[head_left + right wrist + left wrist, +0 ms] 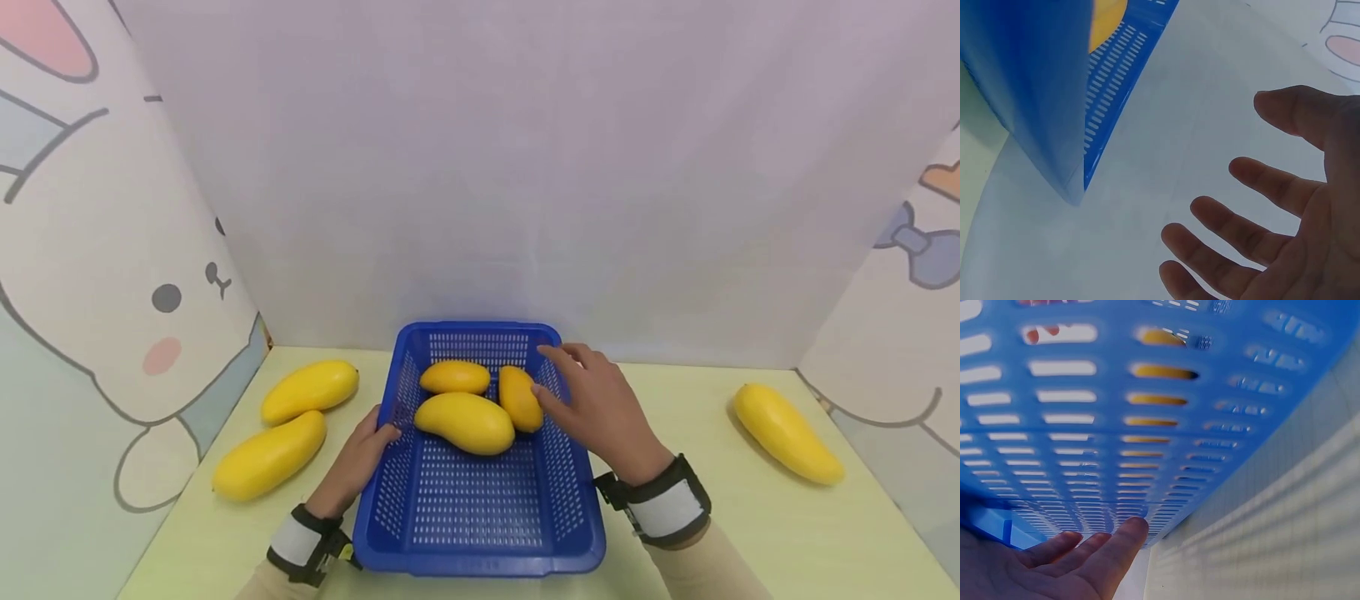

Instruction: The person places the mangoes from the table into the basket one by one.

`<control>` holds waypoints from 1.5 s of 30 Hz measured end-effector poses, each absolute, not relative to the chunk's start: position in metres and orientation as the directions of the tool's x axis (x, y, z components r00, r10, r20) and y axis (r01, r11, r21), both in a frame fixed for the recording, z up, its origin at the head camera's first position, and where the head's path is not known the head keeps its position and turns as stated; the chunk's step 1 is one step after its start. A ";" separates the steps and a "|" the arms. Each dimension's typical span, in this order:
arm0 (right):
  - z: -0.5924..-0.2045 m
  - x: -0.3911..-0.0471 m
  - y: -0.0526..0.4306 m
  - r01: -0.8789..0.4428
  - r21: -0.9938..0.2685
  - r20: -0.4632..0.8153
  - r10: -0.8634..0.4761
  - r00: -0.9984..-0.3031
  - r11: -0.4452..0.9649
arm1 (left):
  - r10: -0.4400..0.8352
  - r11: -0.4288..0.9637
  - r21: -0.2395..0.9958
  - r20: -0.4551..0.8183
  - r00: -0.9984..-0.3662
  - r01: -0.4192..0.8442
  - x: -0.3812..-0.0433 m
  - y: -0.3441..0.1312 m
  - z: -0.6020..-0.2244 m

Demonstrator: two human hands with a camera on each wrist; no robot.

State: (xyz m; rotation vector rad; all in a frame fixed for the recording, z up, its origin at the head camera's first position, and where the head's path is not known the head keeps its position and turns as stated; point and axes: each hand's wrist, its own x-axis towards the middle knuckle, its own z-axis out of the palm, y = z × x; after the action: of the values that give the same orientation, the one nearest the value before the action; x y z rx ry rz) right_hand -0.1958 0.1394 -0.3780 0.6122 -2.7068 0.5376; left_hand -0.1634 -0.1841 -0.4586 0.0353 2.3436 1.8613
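Observation:
A blue plastic basket (480,504) with slotted walls stands in the middle of the table in the head view. Three yellow mangoes lie towards its far end: a large mango (465,423), a smaller mango (455,377) behind it, and another mango (517,400) along the right wall. My left hand (356,462) grips the basket's left side, thumb over the rim; in the left wrist view its fingers (1125,540) lie along the outside wall. Above the right rim hovers my right hand (607,408), its fingers spread and holding nothing, as the right wrist view also shows.
Two mangoes lie left of the basket, the far mango (310,392) touching the near mango (270,457). A single mango (787,433) rests at the table's right. A pale back wall (525,208) and printed side panels (97,333) enclose the pale table (675,392).

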 end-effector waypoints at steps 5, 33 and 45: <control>-0.384 -0.193 0.144 -0.464 -0.283 0.397 -0.338 -0.853 0.839 | 0.109 0.214 0.973 -0.105 -0.988 -0.080 -0.162 -0.185 -0.459; -0.396 -0.177 0.170 -0.457 -0.292 0.493 -0.277 -0.825 0.840 | 0.098 0.216 0.970 -0.131 -0.986 -0.107 -0.161 -0.184 -0.461; -0.403 -0.175 0.172 -0.451 -0.297 0.495 -0.268 -0.826 0.842 | 0.092 0.215 0.972 -0.115 -0.989 -0.093 -0.162 -0.183 -0.462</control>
State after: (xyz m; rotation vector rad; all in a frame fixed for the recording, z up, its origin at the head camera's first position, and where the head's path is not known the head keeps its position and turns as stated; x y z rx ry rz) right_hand -0.1750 0.1723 -0.4027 0.5319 -2.5775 0.5666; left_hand -0.1623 -0.1834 -0.4624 -0.0007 2.3287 1.8811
